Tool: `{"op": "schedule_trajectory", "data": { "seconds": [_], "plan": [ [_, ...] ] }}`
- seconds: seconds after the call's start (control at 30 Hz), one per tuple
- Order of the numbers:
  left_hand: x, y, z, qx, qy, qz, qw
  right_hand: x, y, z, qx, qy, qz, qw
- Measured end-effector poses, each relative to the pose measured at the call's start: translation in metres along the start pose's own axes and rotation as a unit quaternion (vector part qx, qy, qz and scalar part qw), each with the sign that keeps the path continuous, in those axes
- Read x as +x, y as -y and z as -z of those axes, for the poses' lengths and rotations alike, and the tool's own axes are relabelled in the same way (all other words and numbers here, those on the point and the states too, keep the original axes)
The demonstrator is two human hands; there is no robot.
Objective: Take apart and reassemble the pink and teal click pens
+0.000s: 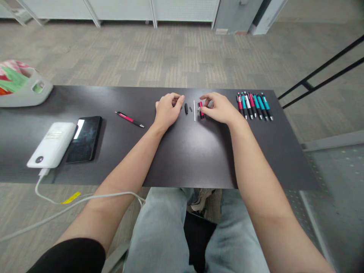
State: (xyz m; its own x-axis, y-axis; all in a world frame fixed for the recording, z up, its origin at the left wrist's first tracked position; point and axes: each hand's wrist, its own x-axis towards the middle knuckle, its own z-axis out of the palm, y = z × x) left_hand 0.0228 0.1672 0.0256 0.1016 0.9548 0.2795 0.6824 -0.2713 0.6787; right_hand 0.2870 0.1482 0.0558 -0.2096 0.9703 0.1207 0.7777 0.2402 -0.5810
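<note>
On the black table (184, 151) my right hand (218, 108) rests with its fingertips pinched on a short red pen barrel (201, 110) lying on the surface. Just left of the barrel lie a thin white refill (194, 110), a tiny dark piece (190, 109) and a black pen tip section (186, 108). My left hand (167, 110) lies curled on the table beside these parts, fingers bent together, and I cannot see anything in them.
A whole red and black pen (129, 119) lies left of my left hand. Several red, teal and white pens (254, 106) lie in a row at the far right. A phone (85, 138), a white power bank (52, 144) with a cable, and a grey bag (19, 85) are at the left.
</note>
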Motion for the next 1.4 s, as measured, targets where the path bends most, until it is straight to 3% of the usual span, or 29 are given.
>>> {"op": "schedule_trajectory", "data": {
  "seconds": [0.5,1.0,1.17,1.4],
  "plan": [
    [0.002,0.005,-0.006,-0.046,-0.026,-0.026,0.998,-0.002,0.017,0.008,-0.053,0.042,-0.035,0.997],
    [0.003,0.007,-0.006,-0.046,-0.018,-0.02,0.999,0.003,0.011,0.0,-0.009,0.038,0.006,0.999],
    [0.003,0.007,-0.006,-0.042,-0.009,-0.033,0.999,0.001,0.019,0.0,0.046,0.02,-0.008,0.999],
    [-0.003,-0.004,0.0,-0.041,0.016,-0.149,0.988,0.005,0.023,-0.008,0.239,0.013,-0.015,0.971]
  ]
}}
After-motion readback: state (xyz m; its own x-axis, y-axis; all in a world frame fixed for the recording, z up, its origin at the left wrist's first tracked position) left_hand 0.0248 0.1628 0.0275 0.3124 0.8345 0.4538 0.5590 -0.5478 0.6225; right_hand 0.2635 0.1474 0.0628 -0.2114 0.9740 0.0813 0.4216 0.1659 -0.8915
